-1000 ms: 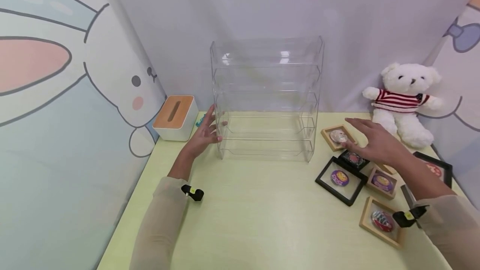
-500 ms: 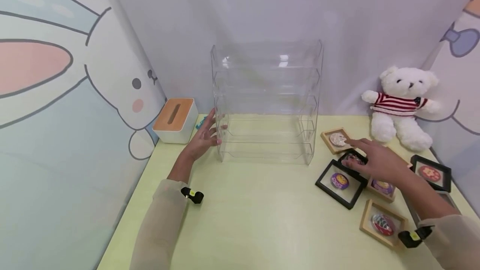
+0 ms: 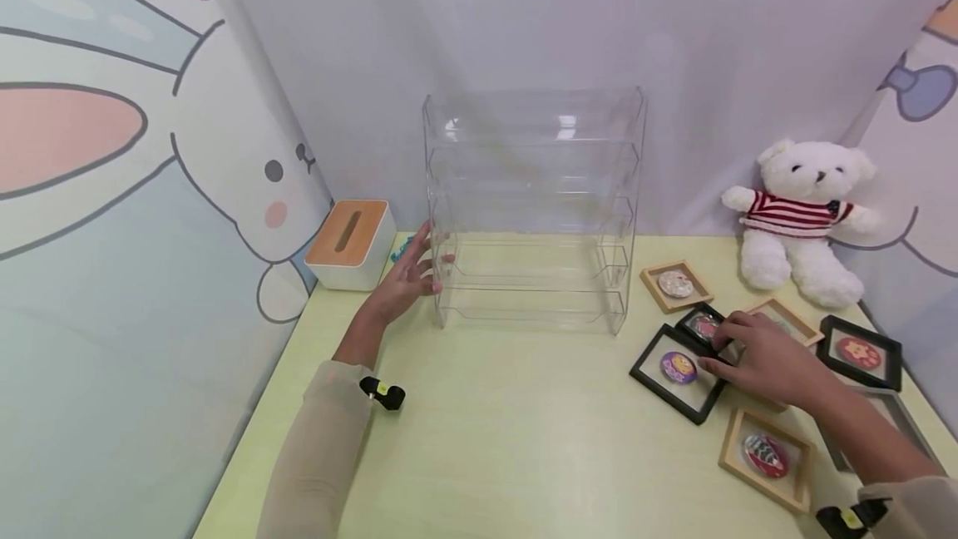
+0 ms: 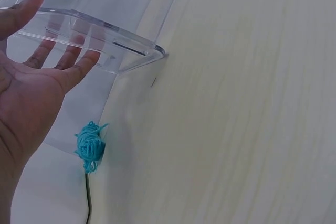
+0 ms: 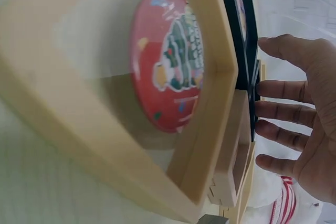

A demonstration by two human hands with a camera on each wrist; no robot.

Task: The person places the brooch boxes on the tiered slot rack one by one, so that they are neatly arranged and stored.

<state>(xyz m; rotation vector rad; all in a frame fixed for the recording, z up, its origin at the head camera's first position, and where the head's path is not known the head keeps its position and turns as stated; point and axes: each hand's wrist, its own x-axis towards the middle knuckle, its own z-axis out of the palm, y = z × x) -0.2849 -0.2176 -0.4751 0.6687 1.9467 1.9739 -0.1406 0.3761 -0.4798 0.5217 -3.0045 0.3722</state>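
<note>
A clear acrylic shelf rack (image 3: pixel 535 281) with several tiers stands upright at the table's back. My left hand (image 3: pixel 400 289) rests against its left side; the fingers show through the clear panel in the left wrist view. My right hand (image 3: pixel 767 360) reaches over the cluster of badge frames, thumb and fingers spread, fingertips at the small black frame (image 3: pixel 701 324). Whether they touch it I cannot tell. Left of the thumb lies a larger black frame (image 3: pixel 677 373) with a purple and yellow badge. A small wooden frame (image 5: pixel 233 156) is largely hidden under the hand in the head view.
Nearer me lies a wooden frame with a red badge (image 3: pixel 765 456). More frames lie around, including a wooden one (image 3: pixel 676 284) and a black one (image 3: pixel 861 352). A white teddy bear (image 3: pixel 804 215), a wood-topped tissue box (image 3: pixel 349 244) and teal yarn (image 4: pixel 90 147) stand by the edges.
My right hand has come down and nearer, from above the back wooden frame to the small black frame, its fingers drawing closer together. The left hand stays at the rack.
</note>
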